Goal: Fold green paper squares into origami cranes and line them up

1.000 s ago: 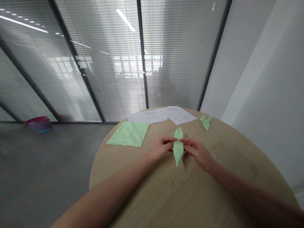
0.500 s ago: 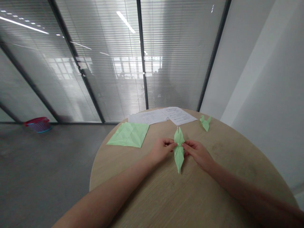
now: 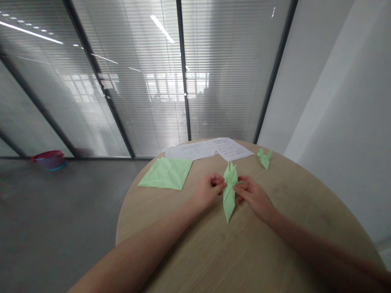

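A long, light green folded paper figure [image 3: 229,199] is held upright between my two hands, with a split tip pointing away from me and a single point toward me. My left hand [image 3: 210,189] pinches its left edge near the narrow middle, thumb on top. On the opposite edge my right hand [image 3: 251,195] grips the same figure between thumb and fingers. The fingers underneath are partly hidden. Beyond my right hand lies a smaller green folded paper figure [image 3: 264,159]. To the left rests a creased green paper sheet [image 3: 166,173].
Printed white sheets [image 3: 229,149] lie at the far edge of the round wooden table [image 3: 244,252]. A red and blue basket [image 3: 50,160] stands on the floor at left. Glass panels with blinds rise behind the table, and a white wall is at right.
The near point of the held figure has swung slightly left, and its upper part looks a little more folded. Both hands have shifted slightly and keep hold of it.
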Tool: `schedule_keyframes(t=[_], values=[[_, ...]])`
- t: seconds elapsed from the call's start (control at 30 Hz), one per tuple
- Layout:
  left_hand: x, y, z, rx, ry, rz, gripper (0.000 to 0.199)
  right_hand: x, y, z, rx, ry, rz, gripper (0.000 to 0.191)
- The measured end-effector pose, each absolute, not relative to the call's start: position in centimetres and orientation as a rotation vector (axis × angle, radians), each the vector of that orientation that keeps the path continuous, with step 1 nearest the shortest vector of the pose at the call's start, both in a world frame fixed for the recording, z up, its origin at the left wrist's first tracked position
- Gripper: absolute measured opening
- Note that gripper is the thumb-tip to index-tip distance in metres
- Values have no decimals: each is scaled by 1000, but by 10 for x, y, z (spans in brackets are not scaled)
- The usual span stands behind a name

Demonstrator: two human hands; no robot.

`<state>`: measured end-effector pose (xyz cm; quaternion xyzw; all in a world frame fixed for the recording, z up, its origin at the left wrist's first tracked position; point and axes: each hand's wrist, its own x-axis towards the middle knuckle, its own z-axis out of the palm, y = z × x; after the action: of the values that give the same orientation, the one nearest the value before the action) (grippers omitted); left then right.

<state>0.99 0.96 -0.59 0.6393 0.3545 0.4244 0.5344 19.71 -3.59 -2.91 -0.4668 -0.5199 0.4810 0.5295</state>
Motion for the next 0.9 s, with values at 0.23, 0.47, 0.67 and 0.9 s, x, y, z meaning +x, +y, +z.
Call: schedule_keyframes(t=[0.23,0.47,0.67,0.9], values=[[8,10,-4,1563,843,932,33,197,-37,-29,-1142,-1323,1180,39],[8,9,-6,1714,893,898,28,197,-41,-28,-1167,-1326,1092,36],[8,9,-9,1788,923,875,28,197,-42,-28,-1165,-1315,1112,35],[9,10,-9,1664,864,871,33,196,-41,-28,-1159,-1306,1158,37]])
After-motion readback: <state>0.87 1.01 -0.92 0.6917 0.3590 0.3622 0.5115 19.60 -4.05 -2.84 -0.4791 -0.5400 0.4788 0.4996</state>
